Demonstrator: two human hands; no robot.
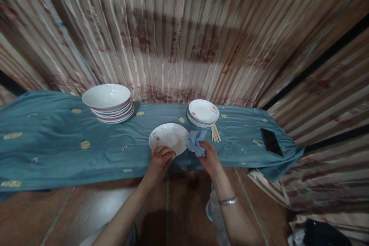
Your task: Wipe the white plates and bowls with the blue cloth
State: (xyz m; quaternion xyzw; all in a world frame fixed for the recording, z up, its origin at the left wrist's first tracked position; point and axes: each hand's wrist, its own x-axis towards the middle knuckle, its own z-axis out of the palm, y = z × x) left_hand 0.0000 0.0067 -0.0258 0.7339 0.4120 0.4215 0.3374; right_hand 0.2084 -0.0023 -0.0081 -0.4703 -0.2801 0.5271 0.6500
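Observation:
A white plate (pixel 173 135) with small flowers is tilted up near the table's front edge. My left hand (pixel 161 157) grips its near rim, fingers bent over the edge. My right hand (pixel 209 156) pinches a crumpled light blue cloth (pixel 196 142) at the plate's right rim. Just behind the cloth stands a short stack of flowered plates (pixel 203 111). Several wooden chopsticks (pixel 215 133) lie at the foot of that stack, to the right.
At the back left is a stack of white bowls and plates (pixel 111 102) with red rims. A black phone (pixel 271 142) lies on the right of the teal tablecloth (pixel 60 157). Striped curtains (pixel 173 38) hang behind and to the right.

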